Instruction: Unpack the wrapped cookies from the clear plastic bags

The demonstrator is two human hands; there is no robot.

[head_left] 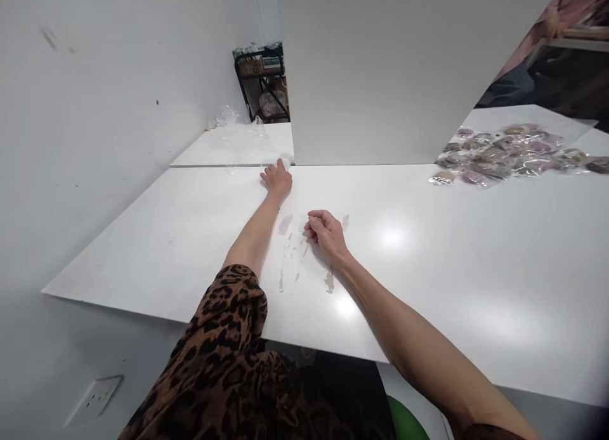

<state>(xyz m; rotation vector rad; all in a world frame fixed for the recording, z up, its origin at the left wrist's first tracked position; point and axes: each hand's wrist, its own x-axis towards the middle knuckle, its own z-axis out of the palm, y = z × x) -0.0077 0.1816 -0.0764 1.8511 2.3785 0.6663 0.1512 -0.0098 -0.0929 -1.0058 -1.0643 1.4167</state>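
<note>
Right now the left hand (277, 179) is stretched far out across the white, glossy table top (428, 256), palm down with the fingers spread a little, its fingertips touching a small clear plastic piece (284, 161) at the far edge of the table, just where the grey partition wall (380, 72) meets it; whether the hand has actually gripped it I cannot tell, for the piece is tiny, see-through and half hidden by the fingers. The right hand (325, 231) rests nearer in on the table, curled into a loose fist with the fingertips tucked together; anything inside it is hidden. Around that hand the white surface is scuffed, with brownish patches of worn finish (285, 224). A leopard-print sleeve (228, 326) covers the upper left arm. Beyond the left hand, on a second white table, lies a heap of crumpled clear plastic bags (235, 126), and behind it stands a black metal shelf rack (264, 85). Well apart to the right, a pile of small clear packets with pink and brown contents (514, 149) lies on the table.
</note>
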